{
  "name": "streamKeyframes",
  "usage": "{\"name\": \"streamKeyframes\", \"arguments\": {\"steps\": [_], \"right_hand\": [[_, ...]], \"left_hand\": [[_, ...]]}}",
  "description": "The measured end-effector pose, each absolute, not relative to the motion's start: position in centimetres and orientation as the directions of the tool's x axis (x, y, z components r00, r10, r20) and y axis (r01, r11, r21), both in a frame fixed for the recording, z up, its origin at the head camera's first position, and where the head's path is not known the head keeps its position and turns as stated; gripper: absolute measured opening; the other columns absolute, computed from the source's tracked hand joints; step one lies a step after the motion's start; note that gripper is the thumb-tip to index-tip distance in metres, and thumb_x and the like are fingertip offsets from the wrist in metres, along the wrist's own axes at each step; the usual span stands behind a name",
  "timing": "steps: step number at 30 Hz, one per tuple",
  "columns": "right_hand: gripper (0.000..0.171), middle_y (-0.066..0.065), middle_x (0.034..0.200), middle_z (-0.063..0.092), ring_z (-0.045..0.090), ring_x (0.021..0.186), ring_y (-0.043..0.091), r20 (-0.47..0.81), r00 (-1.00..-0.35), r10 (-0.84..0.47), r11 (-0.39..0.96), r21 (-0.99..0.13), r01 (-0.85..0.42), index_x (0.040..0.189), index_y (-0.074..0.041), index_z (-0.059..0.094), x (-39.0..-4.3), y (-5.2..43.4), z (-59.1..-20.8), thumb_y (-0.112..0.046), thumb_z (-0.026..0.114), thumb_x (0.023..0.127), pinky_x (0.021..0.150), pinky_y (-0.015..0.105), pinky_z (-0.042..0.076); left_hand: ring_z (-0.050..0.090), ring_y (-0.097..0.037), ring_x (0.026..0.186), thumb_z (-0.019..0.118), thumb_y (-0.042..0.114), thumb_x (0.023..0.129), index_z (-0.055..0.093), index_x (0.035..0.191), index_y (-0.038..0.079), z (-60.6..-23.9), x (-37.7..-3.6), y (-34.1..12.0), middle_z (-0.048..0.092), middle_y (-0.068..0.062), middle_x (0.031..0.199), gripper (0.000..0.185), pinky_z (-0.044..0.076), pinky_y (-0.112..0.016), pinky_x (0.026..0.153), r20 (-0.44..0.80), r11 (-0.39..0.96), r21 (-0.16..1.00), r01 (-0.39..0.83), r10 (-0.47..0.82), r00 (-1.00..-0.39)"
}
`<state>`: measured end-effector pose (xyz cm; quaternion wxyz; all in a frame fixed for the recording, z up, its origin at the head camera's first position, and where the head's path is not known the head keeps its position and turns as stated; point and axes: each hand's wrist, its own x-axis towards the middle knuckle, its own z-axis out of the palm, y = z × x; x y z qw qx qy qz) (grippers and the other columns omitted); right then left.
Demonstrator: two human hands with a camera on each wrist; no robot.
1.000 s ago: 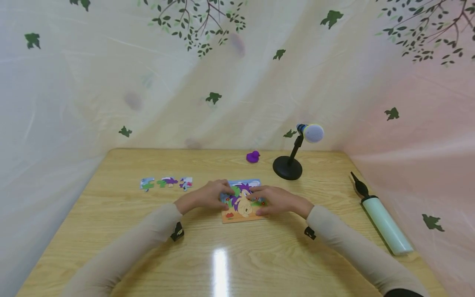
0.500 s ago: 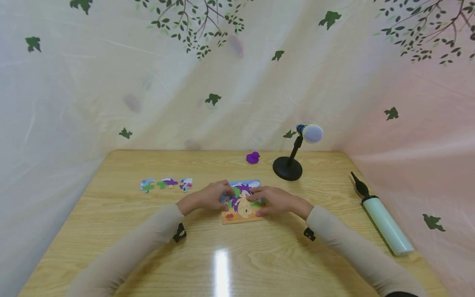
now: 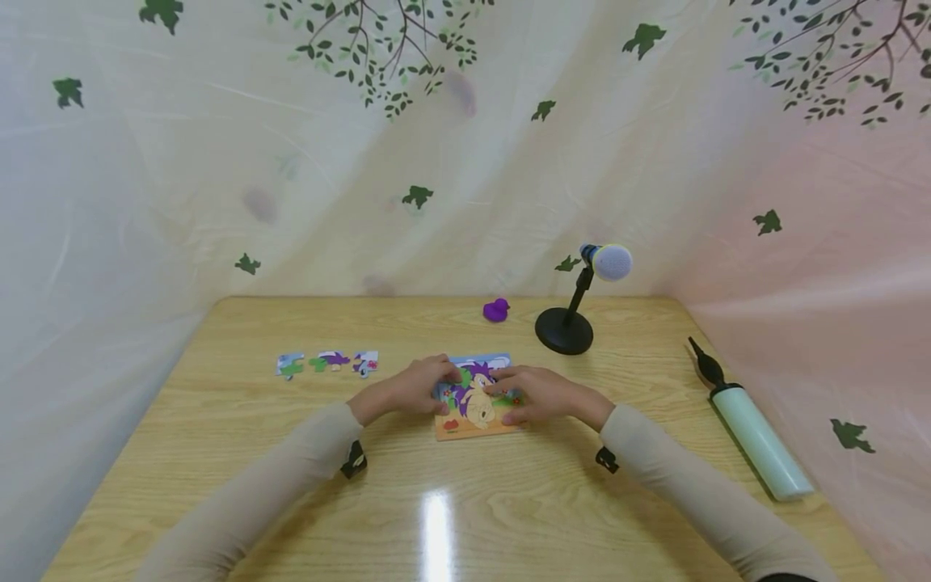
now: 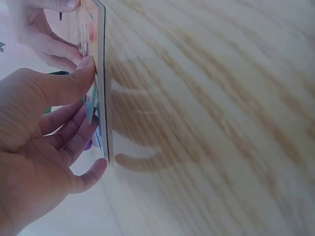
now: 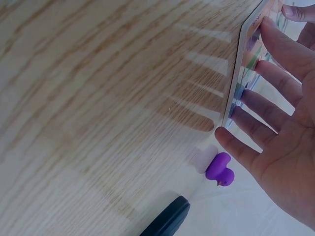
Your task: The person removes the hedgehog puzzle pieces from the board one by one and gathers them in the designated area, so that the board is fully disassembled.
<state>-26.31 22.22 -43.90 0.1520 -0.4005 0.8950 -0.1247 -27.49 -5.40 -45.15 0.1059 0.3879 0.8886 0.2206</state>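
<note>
Pressing pieces into the puzzle board [image 3: 476, 400].
Our left hand [image 3: 410, 386] and right hand [image 3: 534, 394] lie on it, fingers straight, spread; next, we judge, comes fetching the loose pieces [image 3: 327, 361] on the counter [image 3: 465, 501].

Staged recording booth — leaf-print curtain [image 3: 465, 162] backdrop; mic on stand [image 3: 592, 283]; wood table [image 3: 509, 501].

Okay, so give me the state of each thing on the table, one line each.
Puzzle board: flat, partly filled.
Left hand: fingers resting on the board.
Right hand: fingers flat on the board.
Loose puzzle pieces: in a row, untouched.
Purple duck: upright.
Microphone: standing.
Pump: lying down.
</note>
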Motion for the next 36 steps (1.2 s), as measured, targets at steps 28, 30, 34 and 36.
{"name": "streamKeyframes", "arguments": {"steps": [28, 30, 34, 36], "right_hand": [[0.055, 0.018, 0.157, 0.045, 0.042, 0.146, 0.040, -0.200, -0.636, -0.745, 0.662, -0.341, -0.668, 0.144, -0.012, 0.059, -26.39, 21.94, -43.75, -0.033, 0.072, 0.095, 0.116, 0.059, 0.037], [0.055, 0.017, 0.157, 0.045, 0.042, 0.146, 0.040, -0.203, -0.639, -0.742, 0.666, -0.337, -0.666, 0.144, -0.013, 0.059, -26.38, 21.93, -43.78, -0.033, 0.072, 0.095, 0.116, 0.058, 0.037], [0.056, 0.017, 0.157, 0.045, 0.042, 0.146, 0.040, -0.206, -0.645, -0.736, 0.672, -0.332, -0.662, 0.144, -0.013, 0.058, -26.34, 21.94, -43.83, -0.033, 0.073, 0.095, 0.116, 0.058, 0.037], [0.056, 0.017, 0.157, 0.045, 0.043, 0.145, 0.040, -0.207, -0.646, -0.735, 0.674, -0.331, -0.660, 0.144, -0.013, 0.059, -26.32, 21.94, -43.84, -0.034, 0.073, 0.095, 0.116, 0.058, 0.037]], "left_hand": [[0.064, -0.025, 0.110, 0.085, 0.019, 0.082, 0.067, 0.128, 0.005, -44.75, -27.05, -5.60, 0.066, -0.010, 0.120, 0.051, 0.052, -0.044, 0.101, -0.005, 0.626, 0.468, 0.623, 0.707, -0.707], [0.064, -0.026, 0.111, 0.085, 0.020, 0.082, 0.068, 0.128, 0.006, -44.68, -27.04, -5.57, 0.067, -0.010, 0.120, 0.050, 0.052, -0.046, 0.101, -0.003, 0.631, 0.449, 0.633, 0.710, -0.705], [0.064, -0.026, 0.111, 0.085, 0.022, 0.082, 0.069, 0.126, 0.007, -44.59, -27.03, -5.52, 0.068, -0.010, 0.119, 0.050, 0.050, -0.049, 0.102, 0.005, 0.634, 0.421, 0.649, 0.714, -0.701], [0.064, -0.027, 0.111, 0.085, 0.021, 0.082, 0.069, 0.126, 0.007, -44.57, -27.03, -5.47, 0.068, -0.010, 0.119, 0.050, 0.049, -0.050, 0.102, 0.006, 0.633, 0.418, 0.651, 0.715, -0.699]]}}
